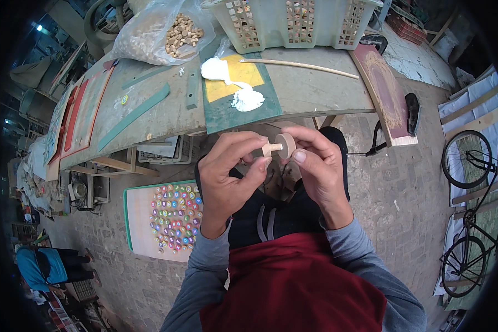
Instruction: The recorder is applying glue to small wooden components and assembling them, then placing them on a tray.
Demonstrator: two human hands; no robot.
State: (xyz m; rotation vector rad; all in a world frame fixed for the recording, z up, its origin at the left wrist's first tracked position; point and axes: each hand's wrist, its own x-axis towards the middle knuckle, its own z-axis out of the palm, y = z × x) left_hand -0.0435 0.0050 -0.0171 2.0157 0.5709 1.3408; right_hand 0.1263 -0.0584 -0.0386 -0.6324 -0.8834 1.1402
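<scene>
Over my lap, just off the near edge of the table, my two hands meet at one small wooden piece. My left hand (pixel 232 166) pinches a small wooden peg (pixel 271 149) between thumb and fingers. A round wooden disc (pixel 286 145) is gripped by its rim in my right hand (pixel 317 166). The peg's narrow end points at the disc's face, with white stuff where they meet. Whether the peg sits inside a hole cannot be made out. Beyond my hands, white glue (pixel 248 100) lies in blobs on a yellow sheet (pixel 218 92) over a green board (pixel 243 120).
A thin wooden stick (pixel 299 65) lies behind the glue. At the back stand a plastic bag (pixel 144 41) of wooden pegs and a pale plastic crate (pixel 293 27). Left of my legs, a tray (pixel 138 221) holds many coloured discs. Bicycles (pixel 467 216) stand right; a person (pixel 44 265) is left.
</scene>
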